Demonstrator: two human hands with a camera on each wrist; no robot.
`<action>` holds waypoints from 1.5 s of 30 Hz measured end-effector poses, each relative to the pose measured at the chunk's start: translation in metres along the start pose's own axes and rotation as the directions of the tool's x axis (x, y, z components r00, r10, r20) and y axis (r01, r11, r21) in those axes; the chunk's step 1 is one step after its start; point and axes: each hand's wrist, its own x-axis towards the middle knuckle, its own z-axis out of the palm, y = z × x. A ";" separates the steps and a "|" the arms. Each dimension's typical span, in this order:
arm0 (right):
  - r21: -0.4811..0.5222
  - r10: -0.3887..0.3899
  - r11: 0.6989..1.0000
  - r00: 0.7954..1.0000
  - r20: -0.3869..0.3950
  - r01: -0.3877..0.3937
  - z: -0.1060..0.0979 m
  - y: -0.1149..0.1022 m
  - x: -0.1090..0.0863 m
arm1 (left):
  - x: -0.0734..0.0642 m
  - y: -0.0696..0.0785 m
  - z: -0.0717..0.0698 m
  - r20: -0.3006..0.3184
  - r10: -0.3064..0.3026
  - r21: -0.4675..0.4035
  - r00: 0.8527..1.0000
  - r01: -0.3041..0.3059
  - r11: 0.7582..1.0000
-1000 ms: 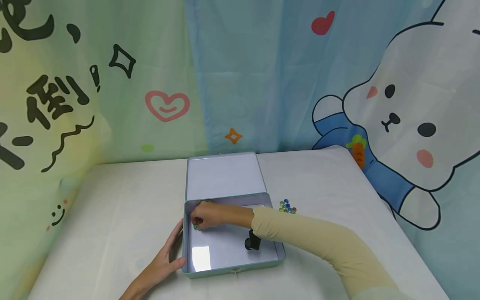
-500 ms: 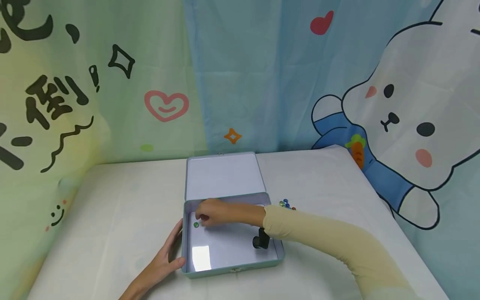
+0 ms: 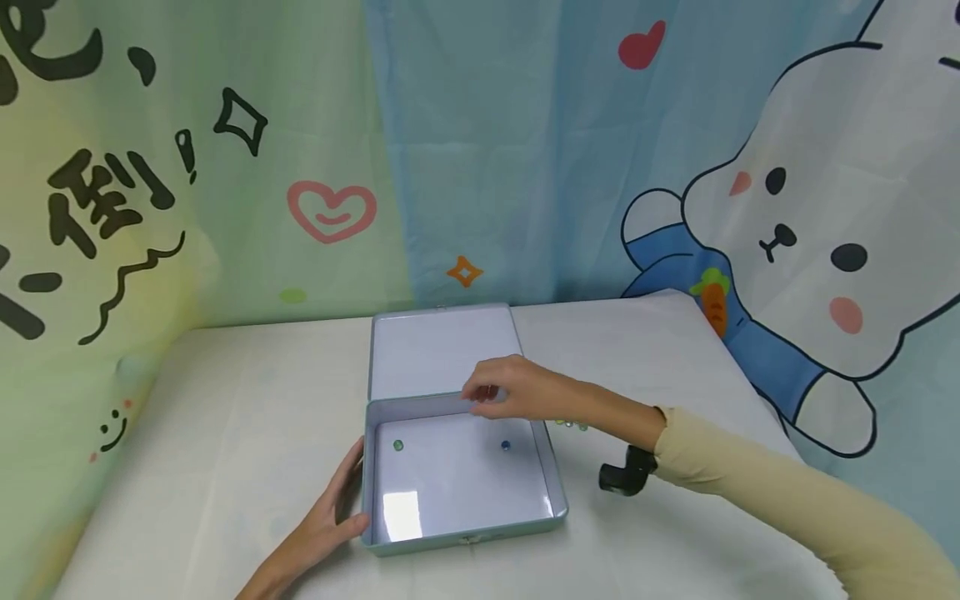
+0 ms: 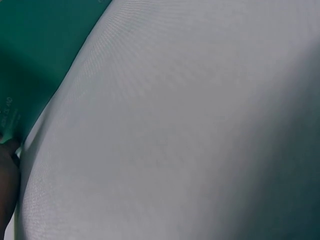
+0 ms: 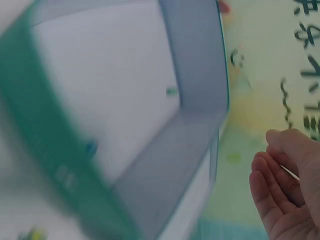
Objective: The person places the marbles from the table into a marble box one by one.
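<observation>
A shallow metal box [image 3: 465, 546] with a pale green outside lies with its lid [image 3: 442, 354] folded back. On its floor are a green marble [image 3: 398, 445] at the left and a blue marble [image 3: 506, 446] at the right. My left hand [image 3: 330, 512] rests along the left wall, thumb at the front corner; the left wrist view catches the green box side [image 4: 40, 55]. Above the back right rim is my right hand [image 3: 517, 387], fingers loosely bent; in the right wrist view no object shows between the fingers [image 5: 280, 185].
Several loose marbles [image 3: 570, 425] lie on the white tablecloth [image 3: 652, 358] just right of the box, partly hidden by the right forearm. A black wrist camera [image 3: 628, 472] hangs below that forearm. A printed curtain [image 3: 480, 150] stands behind the table.
My right hand has let go of the green marble at the box's left side and moved right, rising over the back rim. The blue marble has come into view. The left hand stays put.
</observation>
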 end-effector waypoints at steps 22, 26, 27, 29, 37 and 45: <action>0.048 0.293 0.954 0.894 -0.339 -0.295 0.020 0.131 -0.149 | 0.001 0.000 0.001 -0.003 0.015 -0.012 1.000 -0.015 1.000; 0.085 0.287 0.958 0.905 -0.314 -0.275 0.034 0.145 -0.154 | 0.001 0.000 0.001 -0.004 0.013 -0.008 1.000 -0.013 1.000; 0.091 0.287 0.958 0.908 -0.306 -0.272 0.036 0.147 -0.154 | 0.001 0.000 0.000 -0.003 0.013 -0.010 1.000 -0.013 1.000; 0.092 0.276 0.961 0.913 -0.300 -0.260 0.038 0.149 -0.154 | 0.001 0.000 0.000 -0.003 0.015 -0.005 1.000 -0.015 1.000; 0.110 0.225 0.973 0.933 -0.280 -0.202 0.040 0.153 -0.149 | 0.002 0.001 -0.002 0.000 0.012 0.002 1.000 -0.012 1.000; 0.124 0.200 0.977 0.946 -0.256 -0.173 0.045 0.160 -0.146 | 0.001 -0.002 0.000 -0.002 0.036 0.003 0.999 -0.036 0.999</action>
